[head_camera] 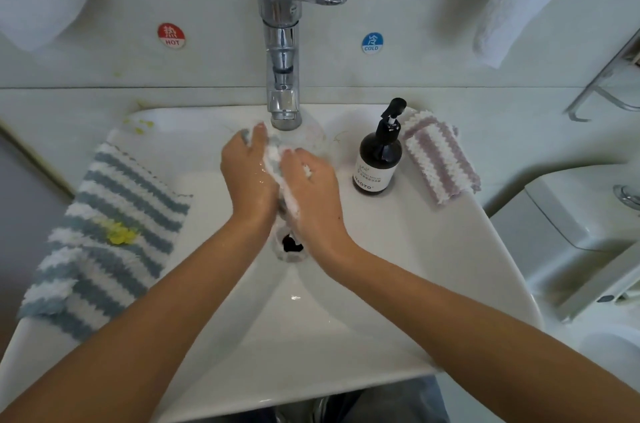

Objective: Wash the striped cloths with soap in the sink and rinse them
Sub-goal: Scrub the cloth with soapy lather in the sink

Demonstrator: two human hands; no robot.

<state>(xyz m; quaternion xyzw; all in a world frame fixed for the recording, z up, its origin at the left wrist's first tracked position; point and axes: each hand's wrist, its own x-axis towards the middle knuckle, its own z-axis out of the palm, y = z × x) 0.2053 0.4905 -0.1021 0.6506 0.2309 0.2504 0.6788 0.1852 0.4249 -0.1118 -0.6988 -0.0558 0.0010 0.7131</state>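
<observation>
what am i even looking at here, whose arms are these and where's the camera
There is no machine: a person wears one wide camera on the head, looking down at their own arms. Both hands, the left hand and the right hand, press a soapy cloth between them over the white sink, just below the chrome tap. On the sink's left edge lies a blue striped cloth with a yellow stain. On the right stand a dark soap pump bottle and a folded pink striped cloth.

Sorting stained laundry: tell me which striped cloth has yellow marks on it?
The blue-and-white striped cloth draped over the sink's left rim; the pink-striped cloth shows none.
</observation>
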